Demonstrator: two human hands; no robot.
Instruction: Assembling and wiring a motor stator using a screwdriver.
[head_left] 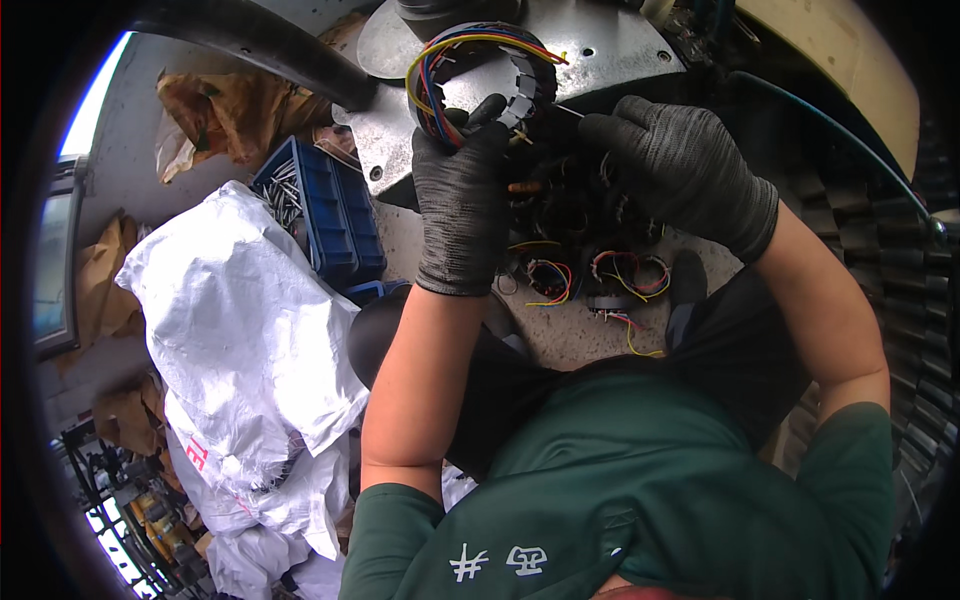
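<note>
A ring-shaped motor stator [536,82] with red, yellow and blue lead wires is tilted up above a metal plate. My left hand [462,205], in a dark grey knit glove, grips its near left rim, with the thumb inside the ring. To the right, my gloved right hand [685,165] is closed around a thin metal rod [569,111], whose tip points at the stator's right side. The rod's handle, if it has one, is hidden in the fist. Whether the tip touches the stator I cannot tell.
The shiny machine plate [625,45] lies beyond my hands. More wired stators [630,273] rest on the floor between my feet. At left stand a blue bin [325,215] of metal pins and a large white woven sack [245,320]. Stacked dark metal parts [900,300] line the right.
</note>
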